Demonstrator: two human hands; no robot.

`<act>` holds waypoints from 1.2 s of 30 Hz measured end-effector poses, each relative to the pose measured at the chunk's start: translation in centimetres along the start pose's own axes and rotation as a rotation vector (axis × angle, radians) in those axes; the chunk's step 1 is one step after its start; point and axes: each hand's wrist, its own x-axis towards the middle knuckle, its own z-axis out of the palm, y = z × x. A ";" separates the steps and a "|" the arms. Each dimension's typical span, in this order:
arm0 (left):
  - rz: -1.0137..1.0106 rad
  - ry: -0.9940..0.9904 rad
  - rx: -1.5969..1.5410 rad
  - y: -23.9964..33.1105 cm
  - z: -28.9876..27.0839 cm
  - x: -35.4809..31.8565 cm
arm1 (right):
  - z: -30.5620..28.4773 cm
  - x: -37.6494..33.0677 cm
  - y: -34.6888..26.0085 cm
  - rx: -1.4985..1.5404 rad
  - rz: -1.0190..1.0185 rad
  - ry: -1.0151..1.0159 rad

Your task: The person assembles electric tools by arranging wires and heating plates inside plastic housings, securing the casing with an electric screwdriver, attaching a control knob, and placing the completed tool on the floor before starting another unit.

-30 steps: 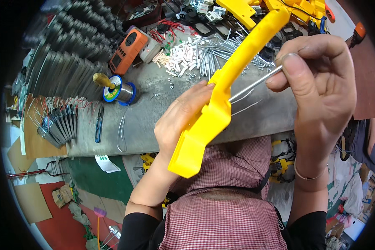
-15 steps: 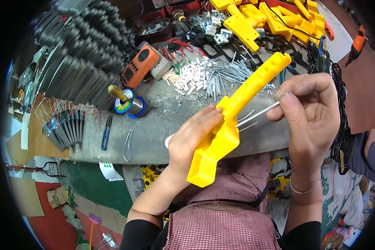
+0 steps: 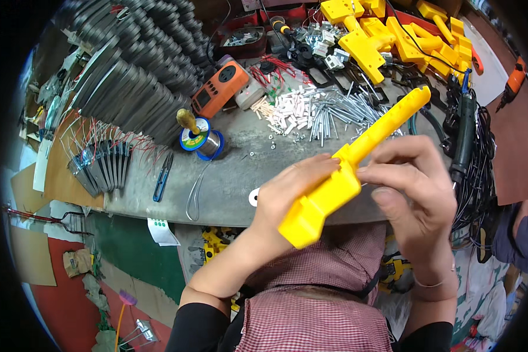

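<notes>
My left hand (image 3: 278,196) is closed around the wide end of a yellow plastic tool housing (image 3: 387,126), held tilted above the table's front edge. Its slim handle points up and to the right. At the housing's right side, my right hand (image 3: 419,190) has its fingertips against or very close to the plastic, with the thumb apart from them. Only a pale sliver, perhaps of the thin white rods, shows by those fingers; the rest is hidden. A white ring (image 3: 253,198) lies on the table beside my left hand.
White tubes (image 3: 290,108) and metal rods (image 3: 328,117) lie piled beyond my hands. Yellow housings (image 3: 364,50) are heaped at the far right. Left are a solder spool (image 3: 208,144), an orange meter (image 3: 220,88), blue cutter (image 3: 163,179) and stacked grey parts (image 3: 141,88). Black cables (image 3: 481,158) hang right.
My right hand has moved in against the housing, its thumb now away from the thin white rod it was pinching. The housing has shifted slightly right, and the whole view has shifted.
</notes>
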 end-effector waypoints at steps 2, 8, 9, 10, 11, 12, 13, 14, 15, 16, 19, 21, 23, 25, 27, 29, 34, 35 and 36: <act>-0.437 -0.164 -0.246 0.7 -1.5 -0.4 | -1.3 0.5 -0.6 -0.337 -0.118 -0.067; -0.402 -0.163 -0.654 1.2 -2.7 2.1 | -1.9 3.1 -1.4 -0.944 -0.374 -0.277; -0.568 -0.329 -0.621 1.1 -3.3 3.2 | -2.3 3.0 -0.9 -0.954 -0.361 -0.286; -0.617 -0.382 -0.707 0.4 -3.1 4.2 | -2.8 2.6 -0.3 -0.927 -0.282 -0.293; -0.669 -0.428 -0.778 0.0 -3.1 4.8 | -3.3 2.3 0.5 -0.887 -0.215 -0.294; -0.612 -0.397 -0.664 -0.5 -3.2 4.8 | -3.8 1.9 1.8 -0.827 -0.157 -0.286; -0.612 -0.398 -0.667 -1.3 -3.0 4.4 | -4.2 1.5 2.5 -0.829 -0.155 -0.288; -0.358 -0.401 -0.310 -2.3 -2.8 3.5 | -4.4 1.1 2.9 -0.785 -0.047 -0.358; -0.100 -0.390 0.038 -3.2 -2.4 2.6 | -4.6 0.8 3.2 -0.745 0.065 -0.430; -0.091 -0.380 0.098 -3.2 -1.2 1.7 | -4.5 0.4 3.8 -0.728 0.104 -0.473; -0.140 -0.370 0.179 -2.9 0.8 0.0 | -4.2 -0.2 5.0 -0.675 0.170 -0.541; -0.175 -0.359 0.108 -3.2 1.2 -0.4 | -4.3 0.2 5.3 -0.656 0.207 -0.576; -0.221 -0.351 0.036 -3.2 1.2 -0.7 | -4.2 0.3 6.0 -0.649 0.208 -0.673; -0.223 -0.367 -0.005 -3.1 0.8 -0.8 | -3.8 0.6 6.1 -0.595 0.249 -0.702; -0.227 -0.388 -0.012 -3.3 0.7 -1.1 | -3.4 0.6 6.3 -0.543 0.286 -0.727; -0.221 -0.384 -0.035 -3.3 0.5 -1.2 | -3.0 0.5 6.6 -0.490 0.315 -0.736; -0.113 -0.327 -0.041 -3.7 0.7 -1.3 | -2.0 0.1 7.3 -0.384 0.299 -0.692; -0.119 -0.331 -0.039 -3.7 0.7 -1.3 | -1.9 0.1 7.3 -0.349 0.310 -0.692; -0.117 -0.330 -0.040 -3.8 0.7 -1.4 | -1.8 -0.2 7.2 -0.352 0.310 -0.691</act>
